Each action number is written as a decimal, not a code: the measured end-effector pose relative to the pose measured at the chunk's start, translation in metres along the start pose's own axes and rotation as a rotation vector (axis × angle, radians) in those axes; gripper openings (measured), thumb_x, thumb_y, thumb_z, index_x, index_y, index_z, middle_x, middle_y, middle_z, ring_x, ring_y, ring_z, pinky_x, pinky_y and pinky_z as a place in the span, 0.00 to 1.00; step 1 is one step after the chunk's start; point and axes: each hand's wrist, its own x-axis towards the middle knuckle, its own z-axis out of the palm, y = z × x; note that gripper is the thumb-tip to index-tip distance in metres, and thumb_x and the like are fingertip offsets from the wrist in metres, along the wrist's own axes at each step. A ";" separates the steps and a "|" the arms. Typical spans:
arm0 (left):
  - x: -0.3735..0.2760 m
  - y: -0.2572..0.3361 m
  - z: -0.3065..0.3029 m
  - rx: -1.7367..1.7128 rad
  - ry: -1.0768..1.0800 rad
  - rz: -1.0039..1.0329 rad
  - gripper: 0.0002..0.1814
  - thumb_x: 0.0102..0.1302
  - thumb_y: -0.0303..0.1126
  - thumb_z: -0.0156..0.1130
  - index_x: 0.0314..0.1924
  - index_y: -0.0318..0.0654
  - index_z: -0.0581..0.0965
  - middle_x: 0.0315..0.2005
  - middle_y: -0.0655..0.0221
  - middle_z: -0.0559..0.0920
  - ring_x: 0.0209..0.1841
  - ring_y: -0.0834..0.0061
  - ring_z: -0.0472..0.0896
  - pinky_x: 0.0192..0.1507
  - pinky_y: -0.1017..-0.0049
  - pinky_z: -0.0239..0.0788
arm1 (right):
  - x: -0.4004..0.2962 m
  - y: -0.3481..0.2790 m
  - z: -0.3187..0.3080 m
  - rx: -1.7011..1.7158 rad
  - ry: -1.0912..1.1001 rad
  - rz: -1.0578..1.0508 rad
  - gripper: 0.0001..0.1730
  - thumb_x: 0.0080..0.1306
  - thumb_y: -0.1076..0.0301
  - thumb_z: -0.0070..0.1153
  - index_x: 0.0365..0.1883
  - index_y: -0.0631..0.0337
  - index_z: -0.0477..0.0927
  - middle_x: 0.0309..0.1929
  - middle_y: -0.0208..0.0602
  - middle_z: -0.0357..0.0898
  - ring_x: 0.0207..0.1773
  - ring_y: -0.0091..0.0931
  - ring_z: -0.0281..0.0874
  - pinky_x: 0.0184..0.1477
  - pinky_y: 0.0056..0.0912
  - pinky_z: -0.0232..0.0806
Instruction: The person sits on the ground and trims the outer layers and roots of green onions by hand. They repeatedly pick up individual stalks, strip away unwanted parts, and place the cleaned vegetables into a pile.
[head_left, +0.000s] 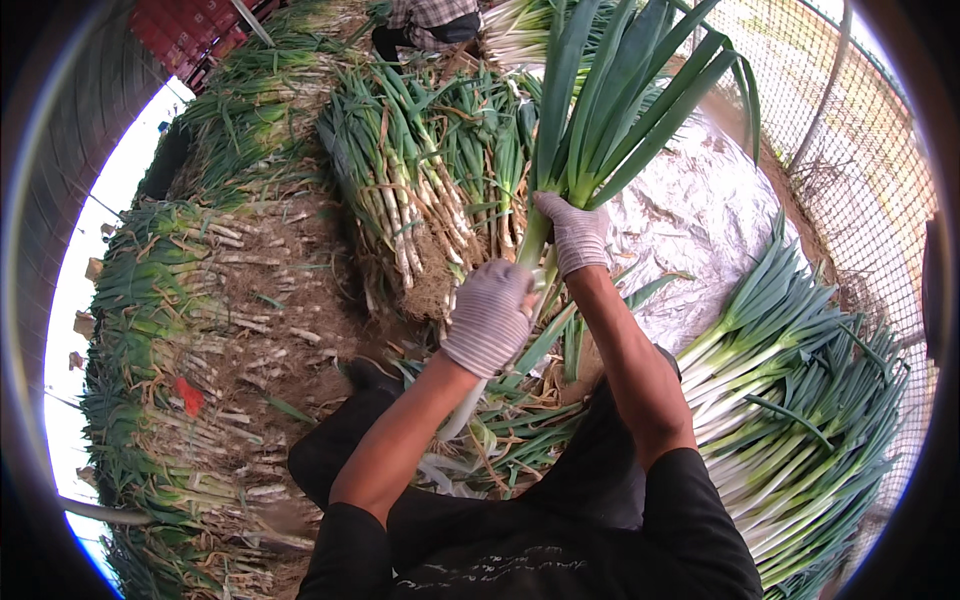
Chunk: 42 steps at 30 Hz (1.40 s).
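A large green onion (534, 236) slants across the middle, its dark leaves fanning up past the top edge and its white end (461, 412) pointing down over my lap. Just below the leaf fork, my right hand (579, 231) grips it in a striped knit glove. My left hand (491, 319), in a matching glove, is closed around the stalk lower down; it is slightly blurred and hides part of the stalk. Between my legs lie torn green leaves and peelings (517, 435).
Unpeeled onions with soil and roots (405, 217) stand bundled ahead. More rooted onions (225, 360) are heaped along the left. Clean white-stalked onions (780, 420) are piled at right, beside a silver sheet (697, 202). A mesh fence (862, 112) borders the right; a person (435, 22) crouches at the top.
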 end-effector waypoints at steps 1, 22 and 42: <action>0.000 0.002 0.001 0.155 0.015 0.088 0.13 0.53 0.32 0.68 0.34 0.36 0.74 0.30 0.62 0.77 0.33 0.63 0.77 0.37 0.63 0.70 | 0.000 0.000 0.000 -0.011 -0.010 -0.015 0.17 0.49 0.71 0.69 0.36 0.64 0.78 0.27 0.31 0.79 0.26 0.23 0.75 0.30 0.28 0.70; -0.235 -0.011 -0.056 0.088 -0.586 -0.331 0.08 0.53 0.32 0.61 0.32 0.41 0.73 0.27 0.60 0.79 0.33 0.55 0.78 0.49 0.59 0.66 | 0.084 0.019 -0.075 0.099 0.297 -0.081 0.19 0.45 0.71 0.72 0.35 0.66 0.80 0.25 0.34 0.78 0.19 0.24 0.73 0.20 0.26 0.68; -0.271 -0.048 -0.017 0.039 -0.624 -1.052 0.17 0.62 0.44 0.58 0.43 0.39 0.77 0.35 0.50 0.82 0.40 0.48 0.80 0.44 0.57 0.71 | 0.060 -0.005 -0.055 -0.155 0.281 -0.328 0.21 0.43 0.71 0.73 0.37 0.67 0.81 0.31 0.35 0.81 0.29 0.25 0.77 0.36 0.28 0.72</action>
